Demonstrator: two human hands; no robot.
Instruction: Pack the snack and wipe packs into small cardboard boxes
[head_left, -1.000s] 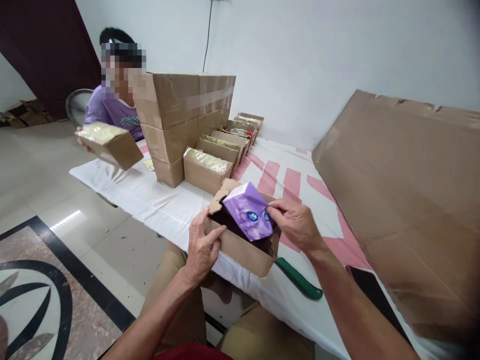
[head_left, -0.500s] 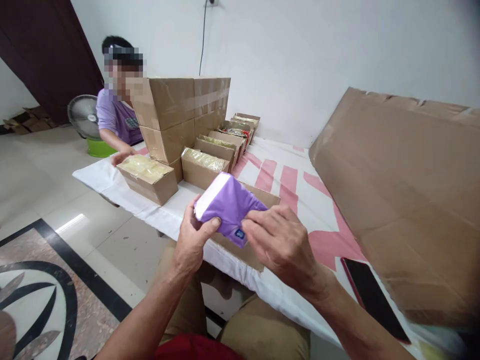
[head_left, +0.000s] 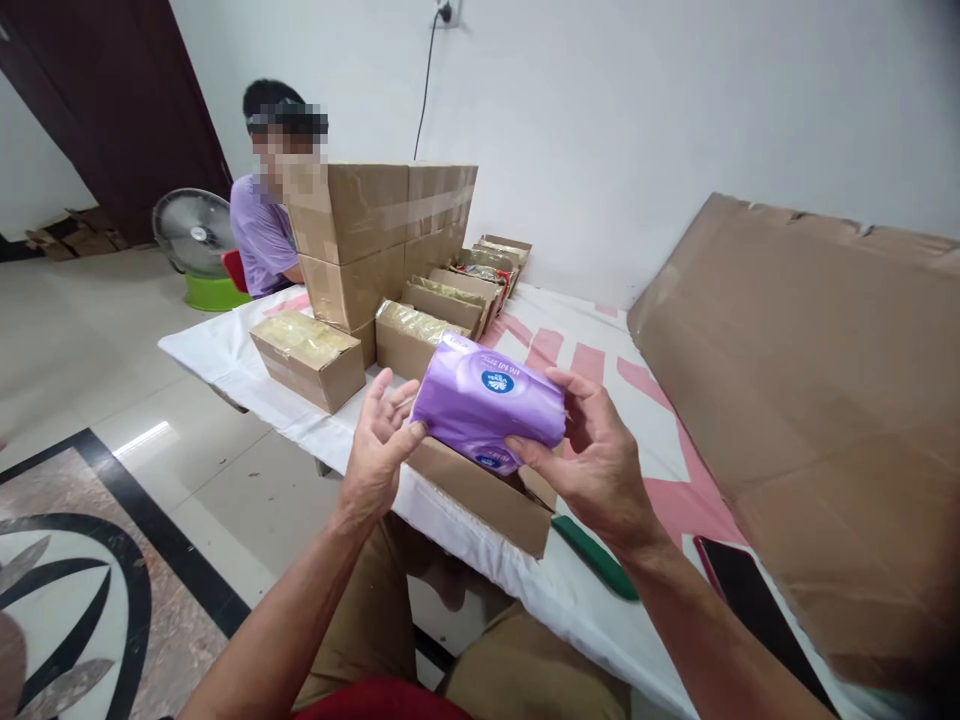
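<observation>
A purple soft pack of tissues point(head_left: 480, 395) with blue oval logos is held above an open cardboard box point(head_left: 476, 490). My right hand point(head_left: 592, 455) grips the pack's right end, thumb in front and fingers behind. At the left end, my left hand point(head_left: 379, 440) has its fingers spread, and its thumb touches the pack's edge. The box lies on the cloth-covered table near its front edge, and the pack partly hides its opening. A green tool or strip point(head_left: 596, 560) lies beside the box, under my right wrist.
A filled box point(head_left: 307, 360) sits front left, near stacked taped cartons point(head_left: 367, 215). A row of open boxes point(head_left: 420, 335) runs toward the wall. A large cardboard sheet point(head_left: 810, 420) and a phone point(head_left: 750, 610) are at right. Behind the cartons sits another person point(head_left: 262, 235) near a fan point(head_left: 191, 230).
The tissue pack has been turned so its logo side shows. My right hand now grips its end, while my left has loosened. The other person's hand has left the filled box.
</observation>
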